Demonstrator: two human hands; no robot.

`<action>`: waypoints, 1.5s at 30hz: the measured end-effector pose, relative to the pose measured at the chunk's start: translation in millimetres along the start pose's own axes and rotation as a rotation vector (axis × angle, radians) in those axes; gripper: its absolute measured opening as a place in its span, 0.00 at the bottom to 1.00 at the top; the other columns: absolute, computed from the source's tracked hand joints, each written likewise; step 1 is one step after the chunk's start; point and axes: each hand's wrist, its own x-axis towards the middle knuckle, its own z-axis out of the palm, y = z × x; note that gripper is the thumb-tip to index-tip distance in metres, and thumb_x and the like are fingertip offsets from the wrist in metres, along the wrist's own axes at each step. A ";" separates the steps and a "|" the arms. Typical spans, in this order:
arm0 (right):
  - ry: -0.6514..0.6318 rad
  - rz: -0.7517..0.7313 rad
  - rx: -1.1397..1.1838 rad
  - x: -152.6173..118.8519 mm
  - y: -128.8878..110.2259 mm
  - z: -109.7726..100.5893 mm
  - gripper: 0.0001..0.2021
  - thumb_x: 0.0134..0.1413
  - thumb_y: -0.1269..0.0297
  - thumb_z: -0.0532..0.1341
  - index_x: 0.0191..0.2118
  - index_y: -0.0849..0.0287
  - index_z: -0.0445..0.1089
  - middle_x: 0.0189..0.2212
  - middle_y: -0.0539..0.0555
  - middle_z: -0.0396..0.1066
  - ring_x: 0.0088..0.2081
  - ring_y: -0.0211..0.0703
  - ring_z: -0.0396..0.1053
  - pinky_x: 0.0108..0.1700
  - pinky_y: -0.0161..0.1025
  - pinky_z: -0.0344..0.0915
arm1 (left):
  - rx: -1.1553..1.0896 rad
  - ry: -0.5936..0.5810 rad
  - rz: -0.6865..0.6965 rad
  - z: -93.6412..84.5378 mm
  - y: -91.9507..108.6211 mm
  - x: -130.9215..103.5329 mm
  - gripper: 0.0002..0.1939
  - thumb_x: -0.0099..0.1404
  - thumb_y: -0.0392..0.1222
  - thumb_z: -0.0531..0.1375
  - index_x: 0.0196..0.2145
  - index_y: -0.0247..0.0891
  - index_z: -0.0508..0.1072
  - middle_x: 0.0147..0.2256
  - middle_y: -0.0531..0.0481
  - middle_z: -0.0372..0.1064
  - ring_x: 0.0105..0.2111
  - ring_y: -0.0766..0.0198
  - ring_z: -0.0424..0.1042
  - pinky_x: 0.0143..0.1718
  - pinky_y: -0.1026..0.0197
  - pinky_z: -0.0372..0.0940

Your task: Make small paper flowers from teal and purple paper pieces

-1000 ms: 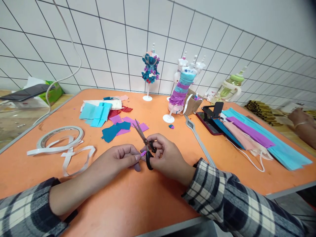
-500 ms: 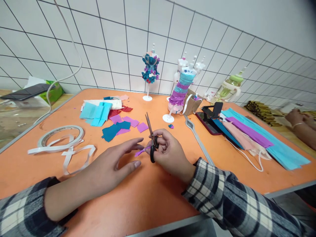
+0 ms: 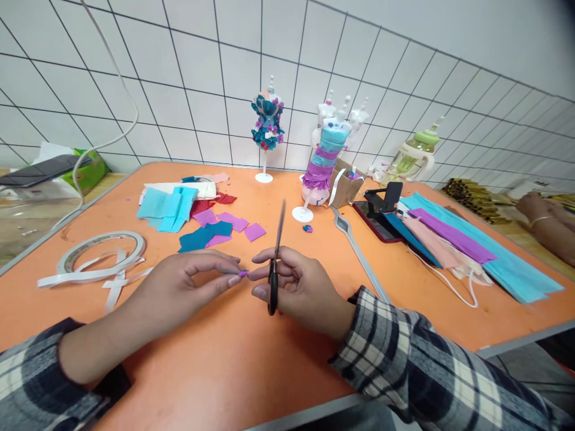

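Note:
Between the thumb and fingertips of my left hand [image 3: 193, 281] is a small purple paper piece [image 3: 243, 274], mostly hidden by the fingers. My right hand [image 3: 305, 287] holds black-handled scissors [image 3: 274, 278], blades pointing up and away, with a finger and thumb at the handles. The right fingertips are close to the purple piece; whether they touch it I cannot tell. Beyond the hands lie purple paper squares [image 3: 255, 232] and dark teal paper [image 3: 194, 239]. Left of my left hand is a roll of white tape [image 3: 139, 242] with loose strips.
Light blue paper [image 3: 175, 209] is stacked at the back left. A small decorated dress form [image 3: 268, 123] and another wrapped in blue and purple [image 3: 321, 167] stand near the tiled wall. To the right are a phone [image 3: 375, 222] and long paper strips [image 3: 453, 230]. Another person's hands [image 3: 536, 209] show far right.
My left hand has closed on the purple piece, which was at my right fingertips before. The scissors have turned more upright, and the right fingers have stretched toward the left.

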 end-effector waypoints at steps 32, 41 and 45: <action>-0.260 -0.049 -0.453 -11.1 -15.4 -13.3 0.14 0.51 0.55 0.72 0.30 0.56 0.70 0.23 0.44 0.65 0.25 0.33 0.61 0.30 0.34 0.56 | -0.342 -0.035 -0.117 -10.1 -3.6 -4.8 0.06 0.57 0.46 0.68 0.27 0.43 0.80 0.25 0.52 0.76 0.28 0.62 0.73 0.30 0.64 0.67; -0.274 -0.068 -0.391 -12.7 -8.8 -12.8 0.14 0.53 0.52 0.72 0.39 0.55 0.76 0.21 0.44 0.67 0.24 0.33 0.61 0.27 0.33 0.56 | -0.335 -0.069 -0.096 -10.5 -1.0 -3.1 0.06 0.58 0.45 0.67 0.26 0.43 0.80 0.21 0.56 0.72 0.25 0.65 0.72 0.28 0.67 0.66; -0.282 -0.051 -0.338 -12.9 -5.8 -12.2 0.15 0.53 0.51 0.72 0.40 0.55 0.76 0.21 0.44 0.68 0.24 0.34 0.61 0.27 0.32 0.58 | -0.321 -0.070 -0.097 -11.3 -2.1 -4.2 0.07 0.58 0.45 0.67 0.25 0.42 0.79 0.21 0.55 0.72 0.26 0.63 0.73 0.29 0.66 0.67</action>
